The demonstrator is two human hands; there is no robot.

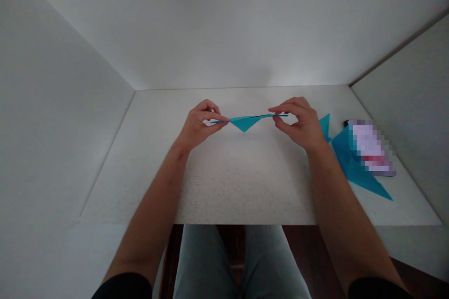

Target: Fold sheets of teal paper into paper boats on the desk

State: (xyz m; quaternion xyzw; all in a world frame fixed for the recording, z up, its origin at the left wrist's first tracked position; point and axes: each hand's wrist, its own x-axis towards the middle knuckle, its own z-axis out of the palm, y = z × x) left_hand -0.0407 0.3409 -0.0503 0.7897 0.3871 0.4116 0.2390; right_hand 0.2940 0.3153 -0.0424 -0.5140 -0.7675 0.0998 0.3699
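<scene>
holding a blue paper (244, 123) over the table (242, 182), the left hand (200, 124) is pinching one end and the right hand (299, 121) the other, fingers (212, 116) closed on it, so some folding is looking done, but what is left is not showing.

Dim, greyish light; soft shadows across the tabletop (245, 187); pixelated patch (374, 152) at right.

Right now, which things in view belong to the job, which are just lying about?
Job:
folded blue paper, in the grip of left hand and right hand

Lying about, seemingly:
other blue paper at right
pixelated item, identity unclear
</scene>
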